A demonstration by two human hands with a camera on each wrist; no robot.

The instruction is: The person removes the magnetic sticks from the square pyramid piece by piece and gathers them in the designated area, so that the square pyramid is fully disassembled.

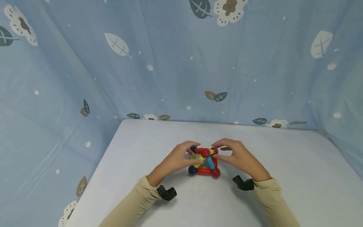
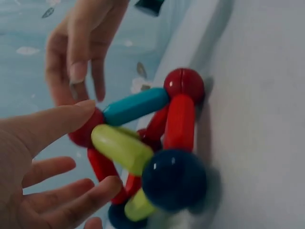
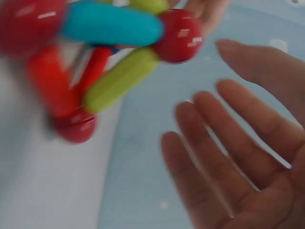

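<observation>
A frame of magnetic rods and balls stands on the white table, with red balls [image 1: 215, 172], dark blue balls [image 2: 174, 180], red rods [image 1: 204, 171], yellow-green rods [image 3: 121, 80] and a blue rod [image 2: 136, 106]. My left hand [image 1: 179, 157] is around its left side, fingers spread. In the left wrist view the left thumb overlaps the upper red ball [image 2: 88, 129], and a fingertip is close to a red rod below it. On the other side my right hand [image 1: 232, 154] has its fingers loosely extended beside the upper red balls, with a gap between palm and frame in the right wrist view.
The white table [image 1: 283, 176] extends around the frame, backed by a blue curtain [image 1: 175, 69] printed with leaves and flowers. A black wrist mount [image 1: 166, 193] is on the left wrist, another black mount [image 1: 243, 183] on the right.
</observation>
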